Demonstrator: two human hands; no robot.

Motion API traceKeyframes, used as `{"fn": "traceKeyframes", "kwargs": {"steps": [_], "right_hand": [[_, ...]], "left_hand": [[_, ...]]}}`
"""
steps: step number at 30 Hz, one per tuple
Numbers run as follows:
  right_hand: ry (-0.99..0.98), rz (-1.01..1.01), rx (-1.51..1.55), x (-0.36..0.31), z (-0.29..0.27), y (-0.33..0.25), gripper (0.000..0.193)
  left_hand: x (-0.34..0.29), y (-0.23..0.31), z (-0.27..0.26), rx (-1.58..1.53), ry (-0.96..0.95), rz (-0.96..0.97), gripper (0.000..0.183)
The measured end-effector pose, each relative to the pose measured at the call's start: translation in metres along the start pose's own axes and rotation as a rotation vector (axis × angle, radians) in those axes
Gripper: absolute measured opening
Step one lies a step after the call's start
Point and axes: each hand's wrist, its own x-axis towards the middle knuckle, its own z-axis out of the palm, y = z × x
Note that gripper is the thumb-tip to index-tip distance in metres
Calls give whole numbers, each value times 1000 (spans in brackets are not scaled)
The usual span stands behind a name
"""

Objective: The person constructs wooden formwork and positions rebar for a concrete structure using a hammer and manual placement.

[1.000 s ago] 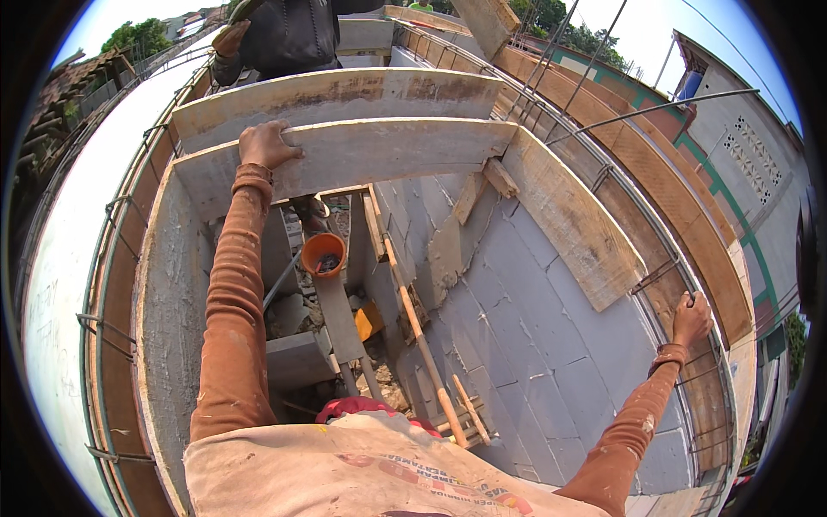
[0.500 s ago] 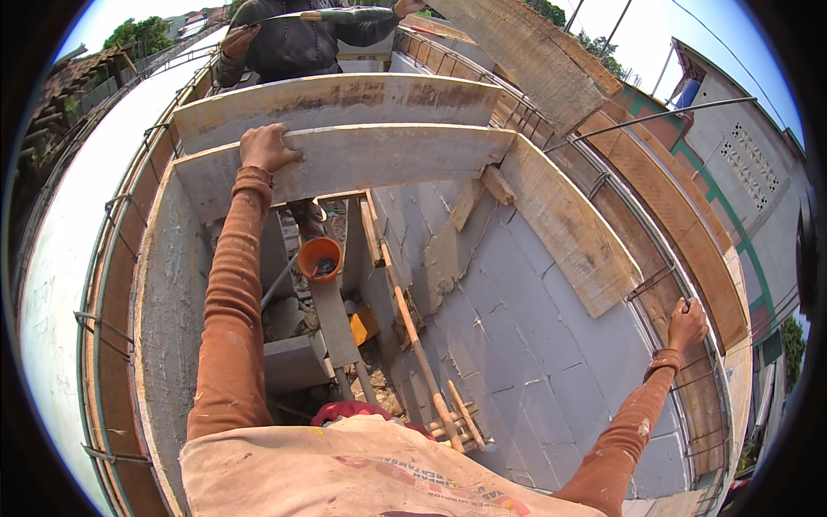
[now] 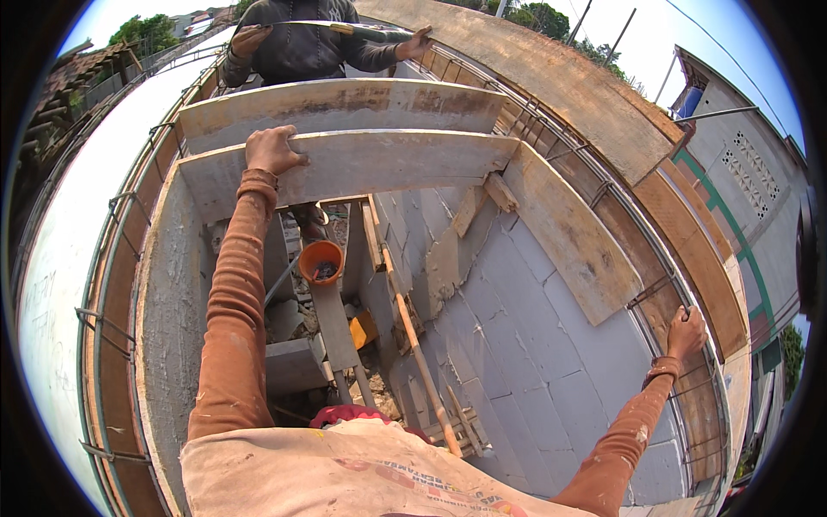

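My left hand [image 3: 274, 151] is closed over the top edge of an upright wooden board [image 3: 388, 162] that spans the gap between two walls. Its thumb lies on the near face. Far to the right, my right hand [image 3: 687, 334] is closed round a thin steel bar [image 3: 702, 362] along the top of the right wall. Across from me, a person in a dark hooded top [image 3: 301, 52] holds a long thin tool with a dark green part [image 3: 379, 34]; its kind is unclear. A second upright board [image 3: 345, 112] stands between us.
Below me drops a deep space beside a grey block wall [image 3: 534, 345]. An orange bucket [image 3: 321, 261] rests on a plank [image 3: 333, 319] down there, near a long pole [image 3: 413, 345]. A wide board [image 3: 551, 77] lies along the right wall; steel bars [image 3: 108, 327] edge the left wall.
The wide board at the upper right has swung down and to the right, toward the wall top. The other person's tool has dropped slightly and tilts differently. Both my hands keep their holds.
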Motion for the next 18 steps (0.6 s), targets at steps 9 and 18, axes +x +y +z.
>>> {"fn": "traceKeyframes", "kwargs": {"steps": [9, 18], "right_hand": [[20, -6, 19, 0, 1, 1, 21], [3, -8, 13, 0, -1, -1, 21]], "left_hand": [[-1, 2, -3, 14, 0, -4, 65], [2, 0, 1, 13, -22, -18, 65]]}}
